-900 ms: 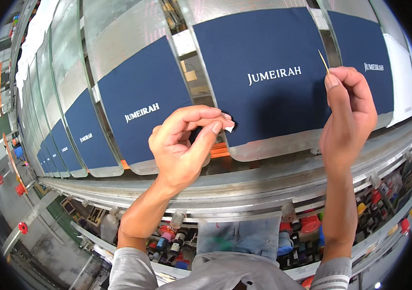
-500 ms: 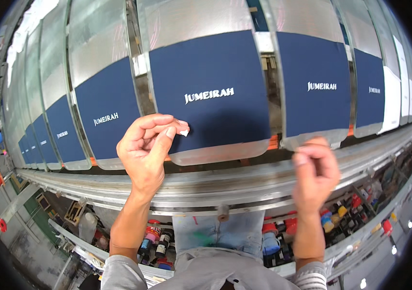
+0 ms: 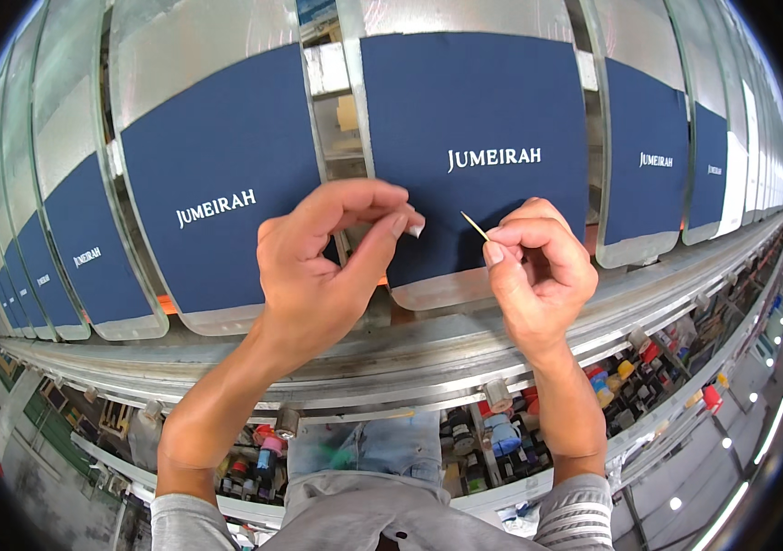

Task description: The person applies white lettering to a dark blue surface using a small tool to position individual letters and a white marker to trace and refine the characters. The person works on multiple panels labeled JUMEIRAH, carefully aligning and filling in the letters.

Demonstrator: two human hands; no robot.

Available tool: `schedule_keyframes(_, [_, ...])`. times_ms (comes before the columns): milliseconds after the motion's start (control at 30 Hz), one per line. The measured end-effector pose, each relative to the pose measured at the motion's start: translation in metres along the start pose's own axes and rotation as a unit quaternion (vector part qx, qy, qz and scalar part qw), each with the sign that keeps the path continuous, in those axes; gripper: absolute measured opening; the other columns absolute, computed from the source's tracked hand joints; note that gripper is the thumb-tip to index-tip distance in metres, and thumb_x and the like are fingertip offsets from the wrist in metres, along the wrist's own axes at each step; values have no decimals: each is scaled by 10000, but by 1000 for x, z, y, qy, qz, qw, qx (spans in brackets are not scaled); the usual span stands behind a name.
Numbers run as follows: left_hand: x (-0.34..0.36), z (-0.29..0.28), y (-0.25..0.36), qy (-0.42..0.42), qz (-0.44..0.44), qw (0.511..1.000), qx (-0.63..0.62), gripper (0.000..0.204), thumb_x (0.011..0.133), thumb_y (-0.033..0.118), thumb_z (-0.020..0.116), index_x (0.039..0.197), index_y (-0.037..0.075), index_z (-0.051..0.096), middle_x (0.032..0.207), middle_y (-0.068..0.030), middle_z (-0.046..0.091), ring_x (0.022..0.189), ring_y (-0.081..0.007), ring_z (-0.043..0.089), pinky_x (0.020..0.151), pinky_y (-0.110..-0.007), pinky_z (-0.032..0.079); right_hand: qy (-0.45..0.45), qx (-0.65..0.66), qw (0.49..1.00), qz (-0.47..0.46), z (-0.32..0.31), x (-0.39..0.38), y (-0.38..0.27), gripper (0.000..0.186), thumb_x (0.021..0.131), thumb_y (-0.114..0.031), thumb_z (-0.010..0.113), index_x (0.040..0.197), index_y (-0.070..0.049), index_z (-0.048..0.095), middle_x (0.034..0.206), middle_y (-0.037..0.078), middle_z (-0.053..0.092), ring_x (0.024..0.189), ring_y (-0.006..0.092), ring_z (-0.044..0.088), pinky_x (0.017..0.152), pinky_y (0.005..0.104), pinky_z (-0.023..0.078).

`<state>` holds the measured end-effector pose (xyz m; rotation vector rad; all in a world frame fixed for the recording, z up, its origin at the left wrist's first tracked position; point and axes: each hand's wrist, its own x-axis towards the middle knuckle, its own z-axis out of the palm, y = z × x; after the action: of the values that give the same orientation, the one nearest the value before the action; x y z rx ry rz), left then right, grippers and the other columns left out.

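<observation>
My left hand (image 3: 318, 262) pinches a small white scrap (image 3: 414, 228) between thumb and fingertips, over the lower left part of a dark blue fabric panel (image 3: 474, 96) with white lettering across it. My right hand (image 3: 541, 275) grips a thin pale wooden stick (image 3: 474, 223) between thumb and index finger, its point angled up and left, a short gap from the scrap. The panel lies on a metal board (image 3: 462, 16). A similar blue lettered panel (image 3: 217, 147) is just left of my hands, and another (image 3: 648, 119) is to the right.
The row of boards (image 3: 61, 110) curves away on both sides, some at the right bearing white pieces (image 3: 736, 165). A metal rail (image 3: 410, 354) runs below them. Under it a shelf holds several coloured containers (image 3: 506, 433). Floor (image 3: 38, 441) shows at lower left.
The view has shifted along the row. My right hand, low and blurred half a second ago, has risen and come leftward toward my left hand, the stick tilted left. My left hand keeps its pinch.
</observation>
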<state>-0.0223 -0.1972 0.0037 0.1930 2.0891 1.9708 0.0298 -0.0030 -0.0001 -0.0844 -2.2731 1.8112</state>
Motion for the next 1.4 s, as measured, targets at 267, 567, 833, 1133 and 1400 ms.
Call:
schedule_keyframes(267, [-2, 2, -9, 1, 52, 997, 55, 157, 875, -91, 601, 1029, -63, 608, 895, -140, 713, 835, -155, 696, 748, -237, 548, -48, -66, 996, -24, 5, 4, 0, 140, 658, 108, 665, 760, 15, 638, 690, 60, 598, 566, 93, 496, 465, 218, 340])
schedule_keyframes(567, [1, 2, -7, 2, 66, 995, 77, 145, 868, -83, 616, 1010, -58, 618, 865, -133, 719, 836, -156, 705, 748, -233, 548, -67, -96, 993, -29, 7, 4, -2, 140, 644, 103, 668, 746, 12, 636, 671, 64, 600, 565, 129, 530, 485, 236, 396])
schedule_keyframes(833, [0, 2, -8, 8, 75, 994, 78, 136, 868, -74, 626, 1003, -56, 625, 863, -129, 717, 843, -164, 710, 740, -239, 558, -74, -100, 991, -42, 9, 4, -2, 143, 645, 107, 672, 752, 16, 642, 675, 73, 603, 570, 140, 539, 497, 243, 406])
schedule_keyframes(1133, [0, 3, -9, 6, 77, 994, 80, 143, 865, -85, 622, 1005, -59, 621, 867, -130, 717, 834, -167, 709, 729, -236, 556, -61, -69, 996, -12, 3, 3, -4, 149, 660, 110, 667, 774, 15, 653, 705, 71, 612, 583, 128, 532, 494, 235, 394])
schedule_keyframes(1400, [-1, 1, -7, -13, 62, 994, 85, 150, 868, -94, 612, 1015, -62, 615, 878, -133, 713, 827, -152, 697, 733, -233, 546, 34, -188, 981, -34, 4, 8, 5, 163, 707, 102, 673, 840, 8, 674, 777, 65, 622, 666, 136, 547, 558, 250, 418])
